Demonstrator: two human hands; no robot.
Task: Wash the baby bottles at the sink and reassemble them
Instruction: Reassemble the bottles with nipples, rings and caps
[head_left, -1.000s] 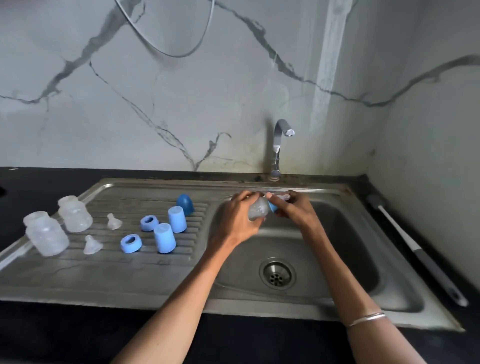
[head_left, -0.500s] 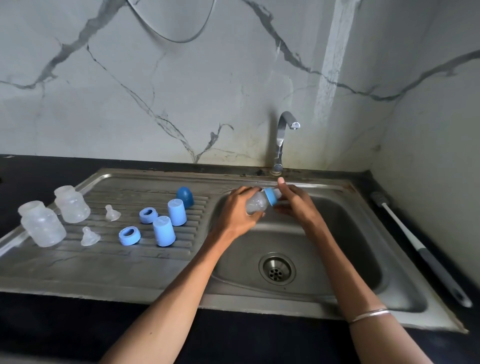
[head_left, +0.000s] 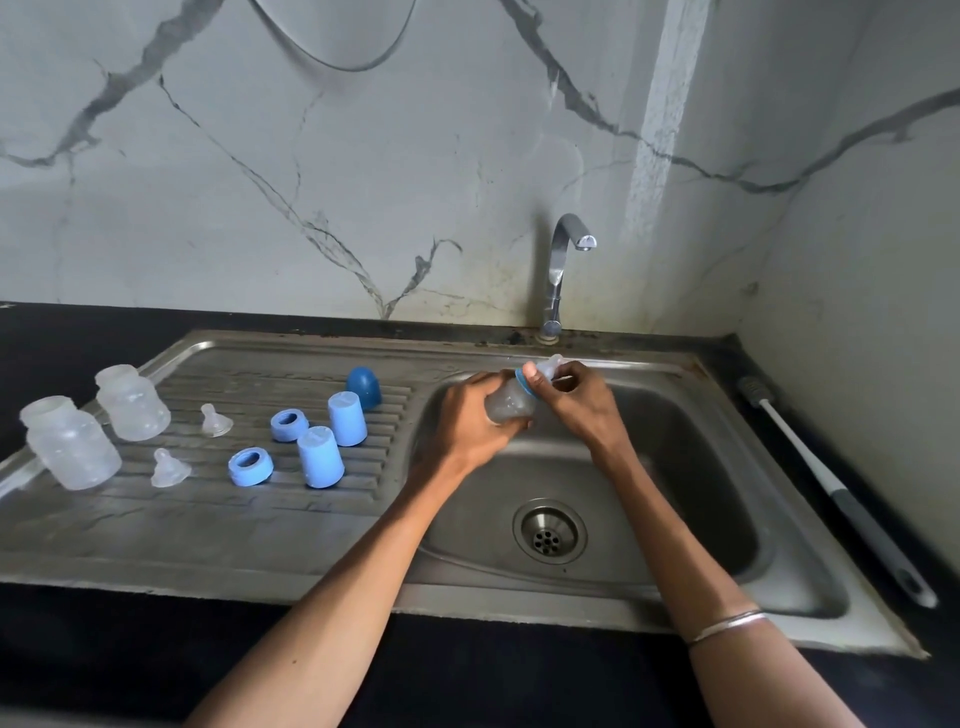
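Over the back of the sink basin (head_left: 701, 467), my left hand (head_left: 467, 421) grips a small clear baby bottle (head_left: 509, 405) lying on its side. My right hand (head_left: 576, 400) pinches its blue collar ring (head_left: 522, 384) and clear teat (head_left: 550, 366) at the bottle's neck. On the draining board (head_left: 156, 525) stand two clear bottles (head_left: 70, 449) (head_left: 132, 400) without tops, two loose teats (head_left: 169, 467) (head_left: 214, 420), two blue rings (head_left: 250, 466) (head_left: 289, 425), two light blue caps (head_left: 320, 457) (head_left: 347, 419) and a dark blue dome cap (head_left: 363, 387).
A chrome tap (head_left: 563, 270) rises behind the basin with no water running. The drain (head_left: 549, 531) sits in the basin floor. A long bottle brush (head_left: 831, 483) lies on the black counter along the right wall.
The camera has tilted so the scene sits lower in view. My right hand has shifted its grip around the blue ring and teat while my left hand keeps hold of the bottle.
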